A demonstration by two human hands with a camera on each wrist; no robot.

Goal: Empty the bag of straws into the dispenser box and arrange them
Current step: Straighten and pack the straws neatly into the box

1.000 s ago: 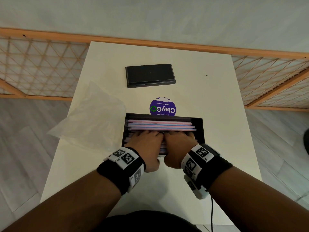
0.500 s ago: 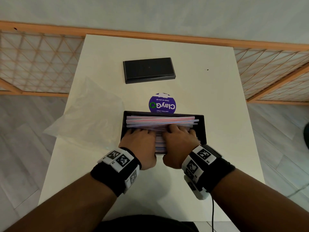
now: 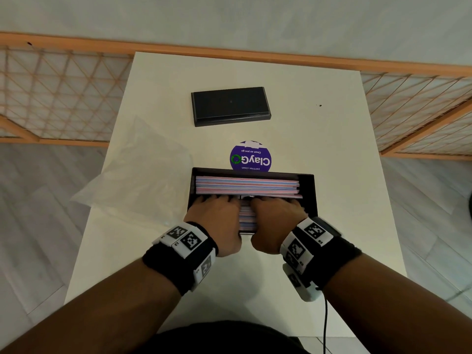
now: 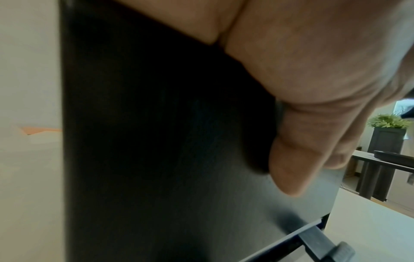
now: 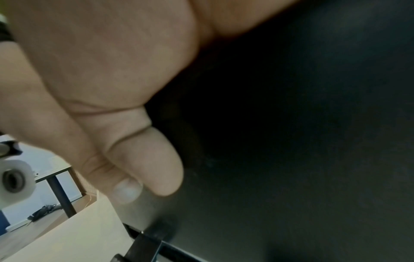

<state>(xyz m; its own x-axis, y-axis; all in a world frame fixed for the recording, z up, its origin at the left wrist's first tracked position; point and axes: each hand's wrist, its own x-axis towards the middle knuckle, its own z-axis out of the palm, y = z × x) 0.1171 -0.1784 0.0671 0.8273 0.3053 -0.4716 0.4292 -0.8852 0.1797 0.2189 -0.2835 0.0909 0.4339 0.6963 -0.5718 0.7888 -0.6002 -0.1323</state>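
Observation:
The black dispenser box (image 3: pixel 308 190) stands on the white table (image 3: pixel 332 175), open at the top. Pink, blue and white straws (image 3: pixel 245 185) lie lengthwise in its far half, and more show between my hands. My left hand (image 3: pixel 217 213) and right hand (image 3: pixel 277 215) lie side by side over the near wall, fingers curled down onto the straws. In the left wrist view my left thumb (image 4: pixel 302 168) presses the box's dark front wall (image 4: pixel 156 141). In the right wrist view the right thumb (image 5: pixel 152 159) presses the same wall (image 5: pixel 291 141). The clear empty bag (image 3: pixel 138 180) lies left of the box.
A flat black lid (image 3: pixel 229 106) lies further back on the table. A round purple sticker (image 3: pixel 250 159) sits just behind the box. A wooden lattice rail (image 3: pixel 63 98) runs behind and beside the table. A cable (image 3: pixel 325 323) hangs from my right wrist.
The straws in the far half, slightly fanned half a second ago, now lie in a straighter bundle. My right fingers have drawn back a little. Both hands stay on the box.

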